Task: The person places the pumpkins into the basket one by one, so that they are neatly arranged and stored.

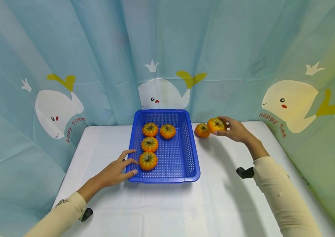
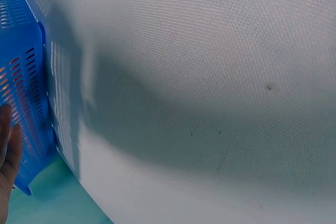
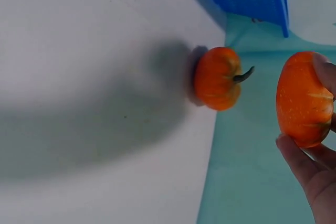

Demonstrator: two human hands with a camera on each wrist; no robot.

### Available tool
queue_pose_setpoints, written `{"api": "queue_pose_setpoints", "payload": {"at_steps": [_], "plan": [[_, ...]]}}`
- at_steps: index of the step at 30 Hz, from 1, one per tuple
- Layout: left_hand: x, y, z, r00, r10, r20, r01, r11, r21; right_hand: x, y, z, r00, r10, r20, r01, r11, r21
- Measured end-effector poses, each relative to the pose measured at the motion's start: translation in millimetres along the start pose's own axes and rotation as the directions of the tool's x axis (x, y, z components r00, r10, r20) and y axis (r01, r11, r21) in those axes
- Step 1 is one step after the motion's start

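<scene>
My right hand (image 1: 234, 130) grips a small orange pumpkin (image 1: 216, 125) between thumb and fingers, raised over the table to the right of the basket. Close beside it, a second pumpkin (image 1: 203, 130) sits on the table; the right wrist view shows this pumpkin (image 3: 218, 78) with its dark curved stem and a gap to the held pumpkin (image 3: 304, 100). At the left rim of the blue plastic basket (image 1: 195, 154), my left hand (image 1: 117, 169) rests with its fingers spread. Several pumpkins lie in the basket, one (image 1: 148, 161) nearest those fingertips and another (image 1: 167, 131) at the back.
The table (image 1: 167, 210) has a white cover. Behind it and along both sides hangs a light blue curtain (image 1: 229, 49) printed with whales. The basket's back end stands close to the curtain, and its right side has bare mesh floor (image 1: 173, 158).
</scene>
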State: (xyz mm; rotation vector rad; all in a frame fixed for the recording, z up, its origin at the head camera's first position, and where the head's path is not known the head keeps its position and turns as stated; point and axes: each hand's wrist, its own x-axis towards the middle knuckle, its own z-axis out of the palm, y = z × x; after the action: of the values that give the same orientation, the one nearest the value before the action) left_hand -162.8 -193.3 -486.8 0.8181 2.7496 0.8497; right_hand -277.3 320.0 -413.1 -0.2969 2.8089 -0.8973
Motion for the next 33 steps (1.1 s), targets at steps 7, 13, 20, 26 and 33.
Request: {"api": "queue_pose_setpoints", "payload": {"at_steps": [7,13,20,26,33], "plan": [[-0.8,-1.1,1.2,1.0,0.0,-0.007,0.0,1.0,-0.004,-4.6,-12,-4,1.0,-0.02,0.023,0.02,1.0,-0.01],[-1.2,-0.8,1.6,1.0,0.0,-0.006,0.0,1.0,0.001,-9.7,-21,-6,0.997,-0.062,0.037,0.062,0.998,-0.013],[-0.9,1.2,0.3,1.0,-0.01,-0.005,0.01,1.0,-0.001,-14.7,-35,-6,0.99,-0.103,0.094,0.105,0.994,-0.011],[-0.8,1.1,1.0,1.0,-0.012,-0.009,0.012,1.0,-0.008,-19.0,-49,-6,0.984,-0.136,0.118,0.138,0.99,-0.008],[-1.0,0.2,2.5,1.0,-0.009,-0.015,0.009,1.0,-0.003,-19.9,-61,0,0.98,-0.154,0.124,0.157,0.988,-0.011]]}}
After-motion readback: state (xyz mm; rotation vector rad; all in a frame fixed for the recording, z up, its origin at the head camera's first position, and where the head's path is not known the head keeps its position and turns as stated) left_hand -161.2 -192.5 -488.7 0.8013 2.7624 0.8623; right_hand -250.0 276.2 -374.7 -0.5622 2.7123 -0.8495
